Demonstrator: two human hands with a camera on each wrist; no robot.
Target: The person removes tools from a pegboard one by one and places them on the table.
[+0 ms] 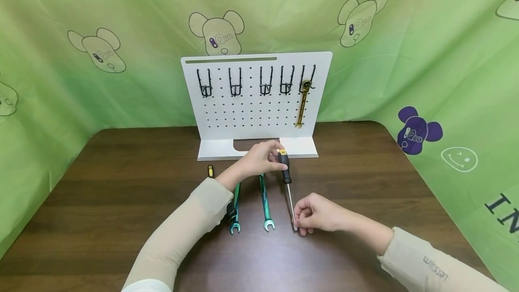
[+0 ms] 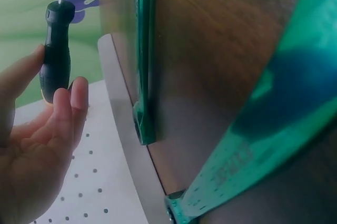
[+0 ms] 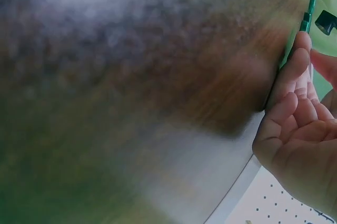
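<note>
In the head view, a screwdriver (image 1: 285,173) with a black and yellow handle stands out over the table, its metal shaft toward me. My left hand (image 1: 259,159) grips the handle between thumb and fingers, seen also in the left wrist view, where the handle (image 2: 57,50) is dark. The thumb and fingers of my right hand (image 1: 320,213) pinch the shaft near its tip. Two green wrenches lie left of the screwdriver: one wrench (image 1: 265,199) close by, another wrench (image 1: 235,220) partly hidden by my left forearm. A yellow and black handle (image 1: 210,171) shows beyond that forearm.
A white pegboard (image 1: 251,120) stands at the back of the brown table (image 1: 357,170), with several black hooks (image 1: 265,85) in a row. A gold wrench (image 1: 302,107) hangs from the rightmost hook. Green printed cloth (image 1: 284,12) surrounds the table.
</note>
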